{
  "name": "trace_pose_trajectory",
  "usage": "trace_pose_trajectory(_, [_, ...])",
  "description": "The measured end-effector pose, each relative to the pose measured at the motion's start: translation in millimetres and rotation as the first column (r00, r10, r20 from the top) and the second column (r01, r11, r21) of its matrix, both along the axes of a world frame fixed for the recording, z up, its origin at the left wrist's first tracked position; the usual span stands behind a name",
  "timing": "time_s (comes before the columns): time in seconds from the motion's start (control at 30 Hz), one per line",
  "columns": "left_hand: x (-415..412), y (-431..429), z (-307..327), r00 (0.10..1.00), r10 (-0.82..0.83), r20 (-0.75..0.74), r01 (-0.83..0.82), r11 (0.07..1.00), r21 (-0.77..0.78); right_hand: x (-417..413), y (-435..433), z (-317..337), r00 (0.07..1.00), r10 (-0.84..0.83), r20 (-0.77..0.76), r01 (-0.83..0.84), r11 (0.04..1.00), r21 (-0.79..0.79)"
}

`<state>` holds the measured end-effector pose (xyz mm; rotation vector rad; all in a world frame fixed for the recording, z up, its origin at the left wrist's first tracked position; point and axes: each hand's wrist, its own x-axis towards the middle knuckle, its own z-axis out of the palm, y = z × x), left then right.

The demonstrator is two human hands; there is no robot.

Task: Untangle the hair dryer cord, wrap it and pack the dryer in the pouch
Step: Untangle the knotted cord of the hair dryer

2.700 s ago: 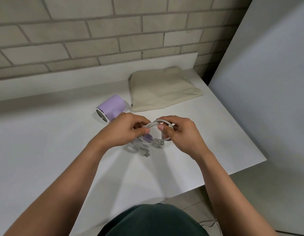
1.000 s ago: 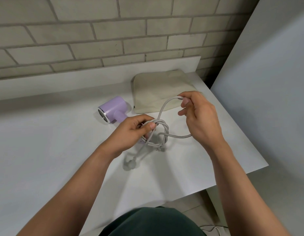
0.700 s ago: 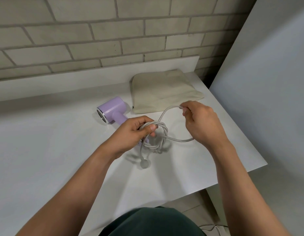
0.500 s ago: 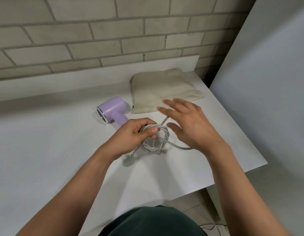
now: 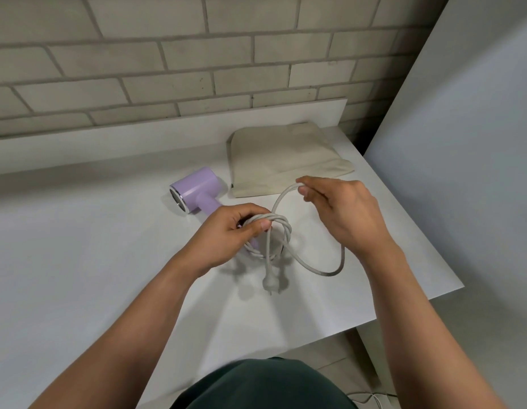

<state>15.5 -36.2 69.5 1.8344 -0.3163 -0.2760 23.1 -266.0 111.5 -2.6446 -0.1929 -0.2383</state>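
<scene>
Left hand (image 5: 227, 234): fingers are curled round the coil (image 5: 281, 231) of the cord (image 5: 315, 268), and the strands are pressed under the thumb.
Right hand (image 5: 345, 214): one strand of the cord is pinched at the fingertips and held up just in front of the pouch.
Cord: from the right-hand pinch it is led down to the coil. A loose loop is laid out on the table (image 5: 79, 261) under the right hand.
Plug (image 5: 269, 283): it is hung below the coil, close to the table.
Hair dryer (image 5: 197, 191): the purple body is laid on its side just beyond the left hand. Its handle end is hidden by that hand.
Pouch (image 5: 280, 160): the beige bag is laid flat beside the dryer, near the brick wall (image 5: 168, 54).
</scene>
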Motion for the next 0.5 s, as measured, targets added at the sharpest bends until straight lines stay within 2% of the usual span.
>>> trace_pose_trajectory(0.2, [1.5, 0.0, 0.6, 0.998, 0.047, -0.048, -0.049, 0.998, -0.04, 1.2, -2.5, -4.6, 0.995, 0.062, -0.079, -0.074, 0.984, -0.161])
trace_pose_trajectory(0.33, [-0.6, -1.4, 5.0, 0.999, 0.041, -0.024, -0.042, 0.998, -0.045, 0.9, 7.7, -7.3, 0.945, 0.318, -0.074, -0.326, 0.937, -0.125])
trace_pose_trajectory(0.4, [0.0, -0.5, 5.7, 0.999, 0.042, -0.024, -0.043, 0.998, -0.04, 2.5, 12.1, -9.6, 0.918, 0.392, -0.067, -0.397, 0.91, -0.121])
trace_pose_trajectory(0.5, [1.2, 4.0, 3.3, 0.998, 0.051, -0.033, -0.053, 0.998, -0.045, 3.9, 15.9, -6.1, 0.962, 0.271, -0.028, -0.272, 0.951, -0.149])
